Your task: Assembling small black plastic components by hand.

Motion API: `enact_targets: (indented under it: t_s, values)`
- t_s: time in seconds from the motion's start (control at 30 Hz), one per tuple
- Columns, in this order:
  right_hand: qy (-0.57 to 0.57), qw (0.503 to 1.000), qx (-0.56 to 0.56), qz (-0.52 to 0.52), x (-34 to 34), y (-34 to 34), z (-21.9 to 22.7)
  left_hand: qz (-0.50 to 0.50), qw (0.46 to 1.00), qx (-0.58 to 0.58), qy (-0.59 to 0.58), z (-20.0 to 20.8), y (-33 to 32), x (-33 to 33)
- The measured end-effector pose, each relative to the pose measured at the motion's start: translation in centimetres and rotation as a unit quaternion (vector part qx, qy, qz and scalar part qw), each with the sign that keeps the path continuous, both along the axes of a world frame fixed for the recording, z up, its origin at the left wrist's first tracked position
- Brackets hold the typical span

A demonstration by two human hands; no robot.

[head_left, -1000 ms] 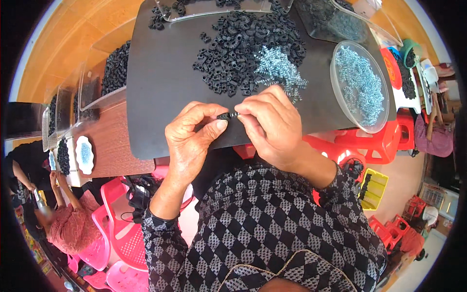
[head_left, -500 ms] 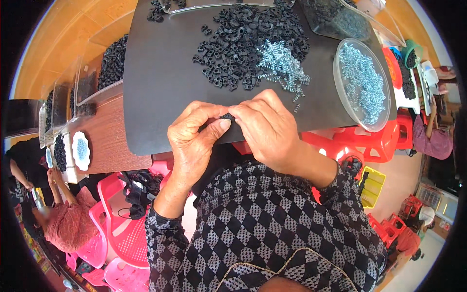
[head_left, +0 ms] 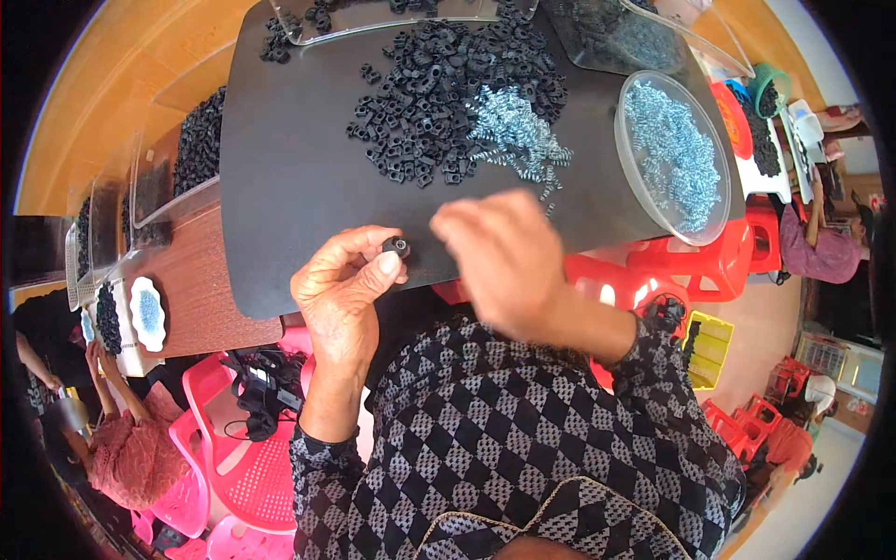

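Between the thumb and fingers of my left hand (head_left: 341,289) is a small black plastic part (head_left: 397,245), its round opening turned up with a bit of metal showing in it. My right hand (head_left: 509,261) hovers to the right of it, apart from the part and smeared by motion, so its fingers cannot be read. Beyond my hands, a heap of black plastic parts (head_left: 420,112) lies on the dark table (head_left: 289,187). Against the heap's right front side rests a pile of small metal coil springs (head_left: 518,131).
A round clear tub of springs (head_left: 623,140) stands at the table's right edge. Clear bins (head_left: 177,201) with black parts are at the left. Red stools (head_left: 691,271) stand right, pink chairs (head_left: 247,467) left. A co-worker (head_left: 140,439) sits at the lower left.
My hands have parted. The left, with the black part, has shifted left and a little lower; the right has let go and pulled away. The view has shifted slightly.
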State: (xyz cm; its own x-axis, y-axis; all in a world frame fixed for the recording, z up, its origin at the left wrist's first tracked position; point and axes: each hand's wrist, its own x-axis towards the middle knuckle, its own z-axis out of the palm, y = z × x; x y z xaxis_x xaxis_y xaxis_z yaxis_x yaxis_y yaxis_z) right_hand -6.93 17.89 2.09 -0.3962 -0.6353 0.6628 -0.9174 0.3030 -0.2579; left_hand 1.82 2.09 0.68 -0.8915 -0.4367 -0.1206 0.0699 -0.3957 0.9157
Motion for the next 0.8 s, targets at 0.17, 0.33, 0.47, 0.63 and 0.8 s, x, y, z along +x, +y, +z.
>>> enact_targets:
  t_s: [0.17,0.33,0.47,0.63,0.8]
  values:
    - [0.001,0.997,0.030,-0.070,-3.3,0.8,-0.9,-0.003,1.000,0.006,0.001,-0.1,-0.2,0.2]
    - [0.050,0.988,0.131,-0.065,-4.0,-0.5,-1.2,-0.009,1.000,0.012,-0.004,-0.2,-0.1,0.1]
    - [0.088,0.986,0.134,-0.048,-4.2,-0.8,-1.6,-0.019,0.999,0.034,-0.003,-0.4,-0.3,0.1]
    - [-0.003,0.996,0.081,-0.045,-3.8,-0.5,-1.2,-0.025,0.999,0.028,0.007,-0.6,-0.3,-0.1]
    - [-0.196,0.980,-0.018,-0.022,-2.1,-1.0,0.4,0.009,0.998,0.052,0.026,-0.3,0.4,-1.0]
